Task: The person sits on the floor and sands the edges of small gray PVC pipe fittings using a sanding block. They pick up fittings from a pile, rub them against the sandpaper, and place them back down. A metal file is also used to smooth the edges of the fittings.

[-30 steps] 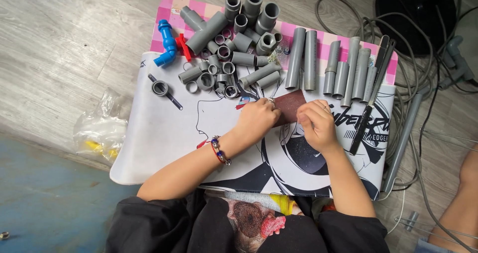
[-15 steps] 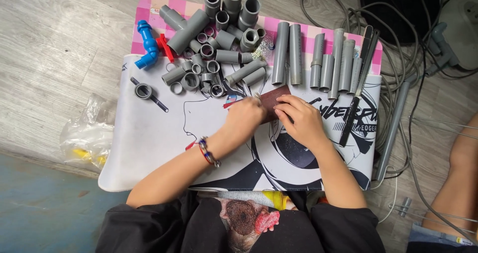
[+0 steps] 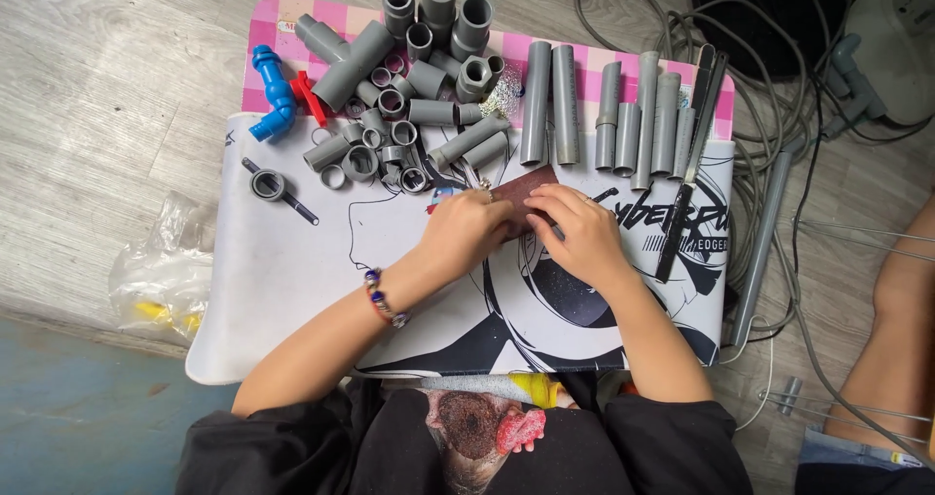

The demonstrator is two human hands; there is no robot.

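Nearest to us, our own dark shirt with its printed patch fills the bottom edge, and our forearms reach up over a white printed mat with black artwork. A beaded bracelet sits on our left wrist. Our left hand and our right hand meet near the middle of the mat, both curled over a small reddish-brown sheet; the fingers of both hands press down on and pinch its near edge, so only its far part shows. The sheet lies flat on the mat, just in front of the row of pipes.

To our left, off the mat, a crumpled clear plastic bag with something yellow inside lies on the floor. A small grey ring on a dark rod rests on the mat's left part.

Farther off, a heap of grey pipe fittings covers the mat's far left, lying over a pink checked cloth, with a blue valve and its red handle beside it. A row of straight grey pipes lies to the right, then a long black tool. Beyond the mat's right edge run grey cables and one long grey pipe. Another person's bare leg shows at the right edge.
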